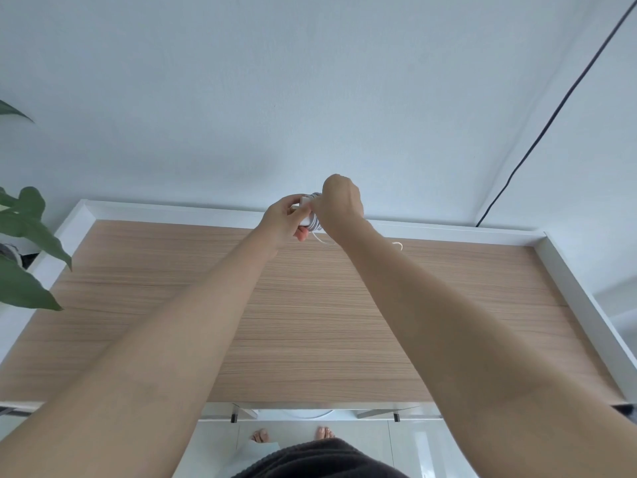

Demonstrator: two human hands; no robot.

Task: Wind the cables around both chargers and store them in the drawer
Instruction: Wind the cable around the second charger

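A small white charger (pixel 305 202) is held up above the far edge of the wooden cabinet top (pixel 310 305). My left hand (pixel 286 219) grips the charger body. My right hand (pixel 339 205) is curled around the white cable (pixel 315 226), which lies in several turns around the charger. A loose end of the cable (pixel 398 245) trails down to the right onto the wood, mostly hidden behind my right forearm. Only this one charger is in view. A drawer front edge with two dark handles (pixel 234 417) shows below the top's near edge.
White raised rims (pixel 582 305) frame the top at the back and both sides. Green plant leaves (pixel 27 243) hang over the left side. A black cable (pixel 551 119) runs down the wall at the right. My bare feet (pixel 325 433) stand on a pale floor.
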